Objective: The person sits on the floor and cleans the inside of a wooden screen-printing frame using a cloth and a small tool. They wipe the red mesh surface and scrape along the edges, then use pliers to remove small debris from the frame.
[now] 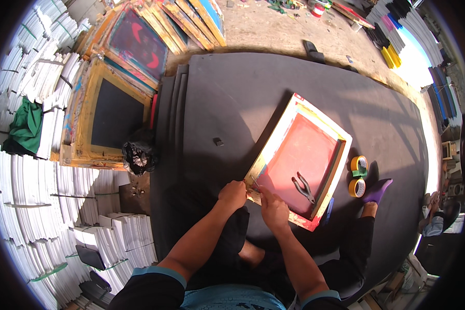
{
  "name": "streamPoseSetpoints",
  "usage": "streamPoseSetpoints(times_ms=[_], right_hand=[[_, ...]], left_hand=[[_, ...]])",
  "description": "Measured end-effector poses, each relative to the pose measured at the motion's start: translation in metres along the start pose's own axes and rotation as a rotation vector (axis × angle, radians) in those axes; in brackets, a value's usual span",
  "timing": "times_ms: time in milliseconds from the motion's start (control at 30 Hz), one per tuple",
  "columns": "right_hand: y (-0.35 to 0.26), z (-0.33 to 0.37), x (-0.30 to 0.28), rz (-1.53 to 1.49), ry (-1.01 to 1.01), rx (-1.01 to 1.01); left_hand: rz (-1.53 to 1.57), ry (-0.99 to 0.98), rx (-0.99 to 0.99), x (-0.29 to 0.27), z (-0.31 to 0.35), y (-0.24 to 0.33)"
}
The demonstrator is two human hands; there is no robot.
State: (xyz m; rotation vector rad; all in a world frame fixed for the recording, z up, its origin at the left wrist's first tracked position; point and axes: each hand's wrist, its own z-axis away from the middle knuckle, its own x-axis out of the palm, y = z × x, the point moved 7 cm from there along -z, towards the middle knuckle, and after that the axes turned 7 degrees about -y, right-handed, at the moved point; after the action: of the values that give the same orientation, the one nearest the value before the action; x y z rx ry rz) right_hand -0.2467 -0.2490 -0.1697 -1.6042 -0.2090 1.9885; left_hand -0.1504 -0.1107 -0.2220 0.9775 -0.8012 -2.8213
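A wooden screen-printing frame [337,183] with reddish mesh lies slanted on the dark mat, its near left corner toward me. My left hand [233,195] is closed at that corner, gripping the wood. Just to its right, my right hand [274,209] is closed over the frame's near edge. A thin, light sliver shows between the hands at the wood; what the right fingers hold is too small to make out. Dark-handled pliers [304,189] rest on the mesh, near its lower right part.
Yellow tape rolls [356,188] and a green roll [361,172] sit right of the frame, near my foot in a purple sock [379,191]. A small dark block [218,141] lies on the stacked black mats [232,82]. More printing frames [82,121] and bundled white sheets [28,191] stand left.
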Motion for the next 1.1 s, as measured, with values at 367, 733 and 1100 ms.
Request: streamPoseSetpoints(times_ms=[367,733,1100], right_hand=[[-0.011,-0.008,0.011,0.041,-0.019,-0.014],[0.017,-0.006,0.015,-0.357,0.193,-0.168],[0.046,-0.015,0.038,-0.758,0.064,-0.001]], left_hand=[[-0.031,-0.021,-0.013,-0.005,0.006,0.006],[-0.073,-0.007,-0.021,-0.005,0.005,0.007],[-0.1,-0.021,-0.013,-0.008,0.003,0.01]])
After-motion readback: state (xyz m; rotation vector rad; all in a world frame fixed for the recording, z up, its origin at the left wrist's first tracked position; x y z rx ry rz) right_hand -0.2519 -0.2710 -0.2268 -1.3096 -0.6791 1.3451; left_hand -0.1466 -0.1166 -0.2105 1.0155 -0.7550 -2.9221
